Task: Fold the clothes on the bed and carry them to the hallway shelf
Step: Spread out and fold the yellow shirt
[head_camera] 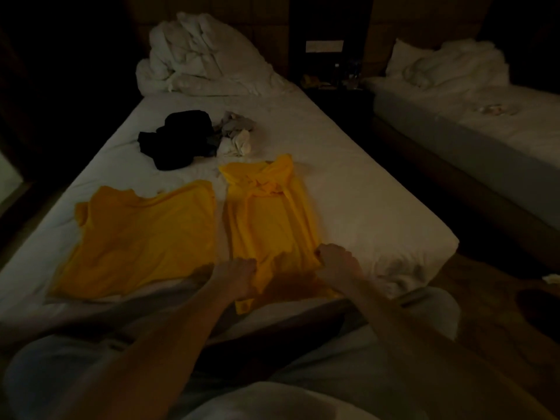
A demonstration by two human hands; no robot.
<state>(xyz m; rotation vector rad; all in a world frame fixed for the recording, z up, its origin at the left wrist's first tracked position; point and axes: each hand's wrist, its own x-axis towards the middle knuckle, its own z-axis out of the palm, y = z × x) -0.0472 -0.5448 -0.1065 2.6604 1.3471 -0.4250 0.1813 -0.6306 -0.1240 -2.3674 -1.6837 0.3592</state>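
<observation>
Low in the frame's centre, the left hand (239, 275) and right hand (338, 262) each pinch the near hem of a narrow-folded yellow shirt (266, 216) on the bed (363, 207). Another yellow shirt (136, 237) lies flat at its left; dark clothes (175, 140) sit higher up.

Dim hotel-style bedroom, two white-sheeted beds (348, 189) standing side by side, rumpled duvet (194, 59) lying heaped at a padded headboard (272, 34), cluttered nightstand (336, 83) sitting between, second bed (472, 122) lying unmade.
</observation>
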